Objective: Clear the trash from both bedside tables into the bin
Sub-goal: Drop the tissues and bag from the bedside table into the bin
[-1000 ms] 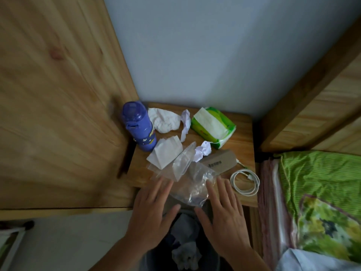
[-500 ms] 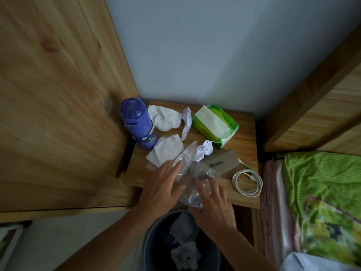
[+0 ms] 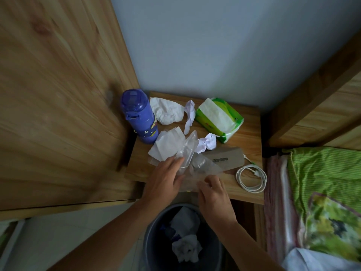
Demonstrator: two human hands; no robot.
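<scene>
Both your hands, left (image 3: 166,179) and right (image 3: 212,190), pinch the clear plastic wrap (image 3: 197,167); gather it fully, then drop it toward 6 o'clock into the bin (image 3: 154,229).

Left hand (image 3: 166,178) covers the near edge of the clear plastic bag (image 3: 197,169); fingertips lost in the crinkled film, grip unclear. Right hand (image 3: 214,194) hides the bag's near-right corner, fingers curled out of sight. Print on the cardboard strip (image 3: 224,158) beyond the right hand too small to read. Bin (image 3: 154,237) below both wrists cut by the bottom edge; contents dim, partly behind the right forearm
</scene>
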